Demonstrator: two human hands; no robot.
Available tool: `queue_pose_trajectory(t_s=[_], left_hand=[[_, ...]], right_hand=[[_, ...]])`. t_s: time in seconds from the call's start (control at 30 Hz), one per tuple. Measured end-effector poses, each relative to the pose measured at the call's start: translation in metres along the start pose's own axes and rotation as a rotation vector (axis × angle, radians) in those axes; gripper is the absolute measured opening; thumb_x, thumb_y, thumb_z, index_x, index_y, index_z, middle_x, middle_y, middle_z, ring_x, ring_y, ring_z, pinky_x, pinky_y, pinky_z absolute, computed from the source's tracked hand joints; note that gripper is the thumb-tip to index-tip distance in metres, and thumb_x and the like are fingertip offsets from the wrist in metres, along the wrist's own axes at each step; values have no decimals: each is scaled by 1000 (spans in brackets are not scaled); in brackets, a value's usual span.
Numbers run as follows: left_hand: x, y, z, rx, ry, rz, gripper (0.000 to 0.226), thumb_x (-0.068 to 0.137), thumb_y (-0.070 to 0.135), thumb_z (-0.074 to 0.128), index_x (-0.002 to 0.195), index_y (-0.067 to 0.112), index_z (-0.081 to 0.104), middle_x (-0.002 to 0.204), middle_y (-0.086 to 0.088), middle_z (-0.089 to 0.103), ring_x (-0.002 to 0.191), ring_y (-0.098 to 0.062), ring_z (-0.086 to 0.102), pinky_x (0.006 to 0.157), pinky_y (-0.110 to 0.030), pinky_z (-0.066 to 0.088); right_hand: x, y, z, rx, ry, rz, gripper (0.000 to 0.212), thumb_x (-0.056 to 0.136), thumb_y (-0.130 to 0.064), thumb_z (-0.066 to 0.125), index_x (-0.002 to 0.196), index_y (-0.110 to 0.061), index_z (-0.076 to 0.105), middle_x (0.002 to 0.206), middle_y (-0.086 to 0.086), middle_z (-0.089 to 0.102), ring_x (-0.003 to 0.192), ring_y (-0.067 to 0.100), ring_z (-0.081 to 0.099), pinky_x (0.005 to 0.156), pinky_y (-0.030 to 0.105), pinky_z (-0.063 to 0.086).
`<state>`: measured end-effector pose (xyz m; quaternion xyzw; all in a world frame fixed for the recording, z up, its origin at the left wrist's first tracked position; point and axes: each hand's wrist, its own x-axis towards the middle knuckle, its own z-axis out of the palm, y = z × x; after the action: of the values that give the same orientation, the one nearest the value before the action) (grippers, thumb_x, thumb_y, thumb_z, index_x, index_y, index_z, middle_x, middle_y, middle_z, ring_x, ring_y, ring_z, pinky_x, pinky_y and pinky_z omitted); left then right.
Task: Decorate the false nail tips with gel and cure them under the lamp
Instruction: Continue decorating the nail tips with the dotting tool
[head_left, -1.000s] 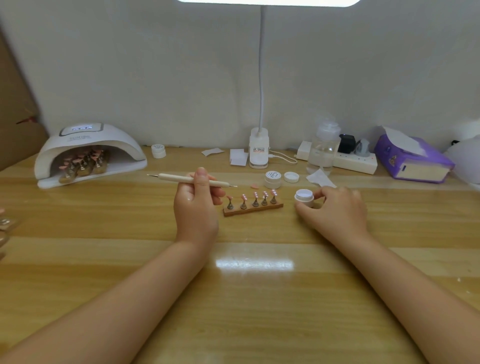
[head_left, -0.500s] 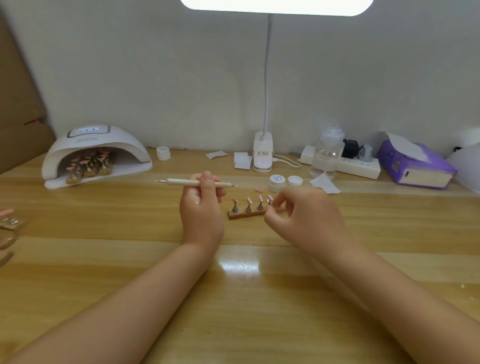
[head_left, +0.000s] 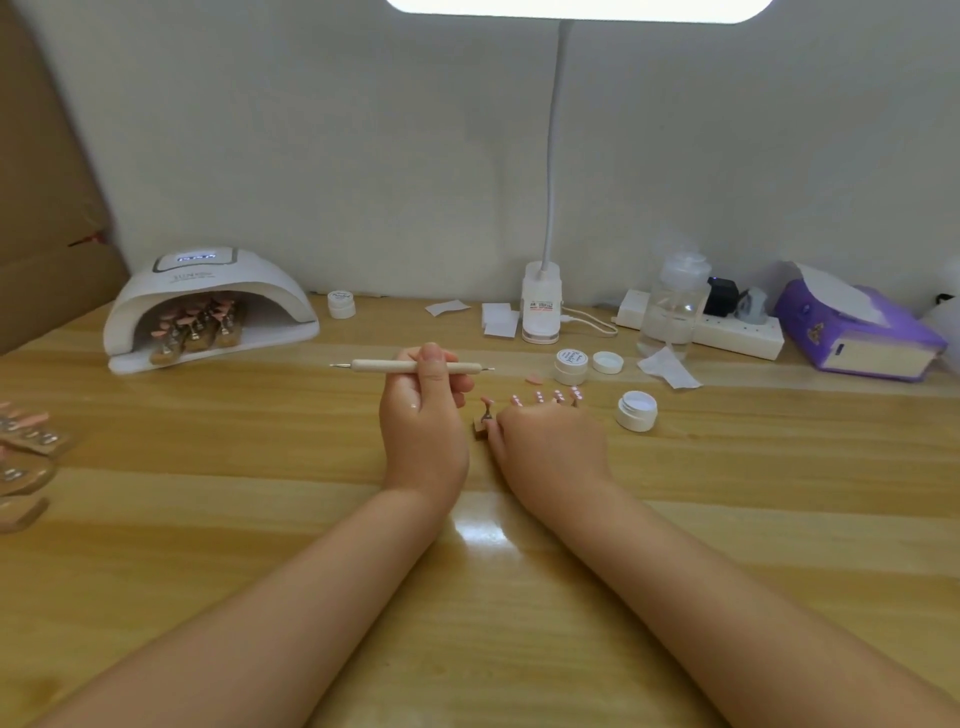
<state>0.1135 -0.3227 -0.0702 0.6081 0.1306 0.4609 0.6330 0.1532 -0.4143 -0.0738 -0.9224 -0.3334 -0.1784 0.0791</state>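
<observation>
So the left hand (head_left: 423, 415) was curled around the dotting tool (head_left: 410, 367), held level, and the right hand (head_left: 550, 441) sat over the nail-tip holder (head_left: 480, 427), fingers wrapped on its front edge. The pink tips (head_left: 540, 397) poked out just past those fingers. The open gel jar (head_left: 636, 410) stood just right of the holder, the curing lamp (head_left: 208, 306) far left, bare wooden table (head_left: 260, 457) between.
</observation>
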Motion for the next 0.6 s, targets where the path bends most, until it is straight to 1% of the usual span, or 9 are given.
queue_pose_trajectory(t_s=[0.07,0.13,0.3,0.37,0.43,0.53,0.6], left_hand=[[-1,1,0,-1,0,-7,29,102,25,38,78,20,54,56,14,61,56,4,53,59,-10,44],[-1,1,0,4,-1,-8,29,102,26,38,78,20,53,56,14,61,56,3,52,59,-11,44],[-1,1,0,-1,27,-37,29,102,27,38,78,20,53,59,9,59,55,3,52,59,-11,44],[0,0,1,-15,49,-63,29,102,27,38,78,21,53,60,9,59,54,2,52,59,-12,45],[1,-1,2,-21,56,-83,29,102,28,38,78,20,53,59,9,59,54,2,52,59,-12,45],[3,-2,1,-35,64,-102,29,102,29,39,78,20,53,56,10,60,53,2,52,58,-12,45],[3,-3,1,-38,68,-102,29,102,29,38,78,21,53,55,11,60,53,2,52,58,-12,45]], right_hand=[[1,-1,2,-4,6,1,36,101,-31,31,104,-15,64,100,6,67,97,28,61,65,29,32],[1,0,3,6,10,20,37,101,-34,31,105,-17,64,99,5,67,96,27,61,64,29,31],[2,1,4,51,13,33,36,100,-37,33,105,-22,65,96,2,68,94,25,61,62,29,33],[3,2,4,75,23,41,36,100,-37,33,106,-23,65,97,2,68,96,25,61,65,30,37],[3,2,4,96,22,40,37,100,-37,33,102,-21,66,95,4,68,95,27,61,65,31,38],[4,1,5,110,37,18,38,101,-36,32,97,-19,66,91,3,68,89,26,62,61,29,34],[3,2,4,107,53,9,39,100,-36,32,89,-19,66,86,2,67,84,26,61,57,29,31]])
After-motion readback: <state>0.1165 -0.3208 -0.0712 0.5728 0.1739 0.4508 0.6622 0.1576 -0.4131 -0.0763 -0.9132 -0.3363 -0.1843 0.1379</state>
